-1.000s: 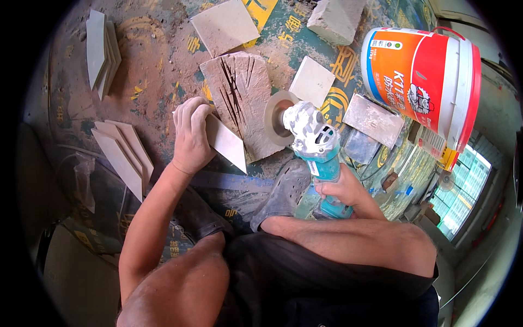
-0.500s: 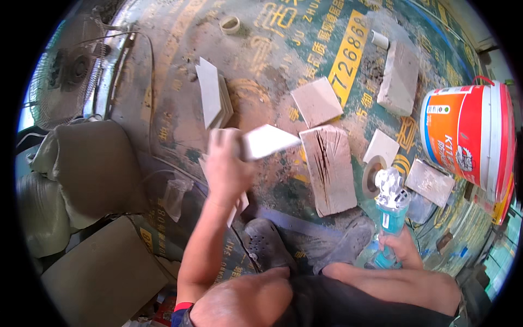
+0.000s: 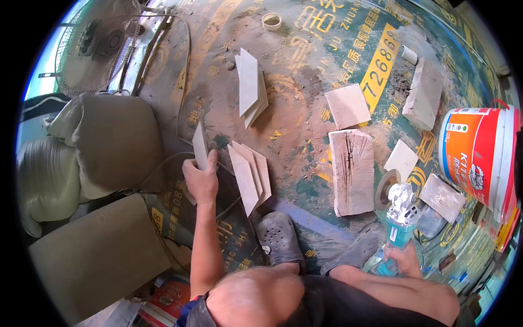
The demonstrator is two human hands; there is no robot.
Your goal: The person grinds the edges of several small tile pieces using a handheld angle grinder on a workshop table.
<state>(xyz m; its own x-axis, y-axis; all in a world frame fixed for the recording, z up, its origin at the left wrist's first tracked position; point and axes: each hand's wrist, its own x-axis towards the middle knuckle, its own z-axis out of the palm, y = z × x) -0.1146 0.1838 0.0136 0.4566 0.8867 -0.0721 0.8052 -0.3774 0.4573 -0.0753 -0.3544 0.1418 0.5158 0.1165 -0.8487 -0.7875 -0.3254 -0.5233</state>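
Observation:
My left hand (image 3: 201, 179) grips a thin pale tile piece (image 3: 200, 144) on edge, out to the left of two small groups of cut tiles. The nearer group of slanted tiles (image 3: 244, 177) fans out just right of that hand; the farther tile stack (image 3: 249, 82) lies beyond it. Low on the right, my right hand (image 3: 404, 257) is wrapped round the teal body of an angle grinder (image 3: 400, 231). Its round disc (image 3: 385, 186) sits close to a small pale tile (image 3: 402, 159). Left of the grinder lies a thick block (image 3: 353, 180) with dark grooves cut in its top.
A square tile (image 3: 347, 106) lies beyond the grooved block. Another thick block (image 3: 424, 94), a rectangular tile (image 3: 442, 197) and an orange-and-white bucket (image 3: 473, 155) are on the right. A fan (image 3: 98, 46), a cable (image 3: 188, 65) and a covered bundle (image 3: 117, 147) occupy the left.
My left hand has carried the tile piece leftward, away from the grooved block, past the nearer tiles, which now show fully. The view has shifted left. My right hand still holds the grinder.

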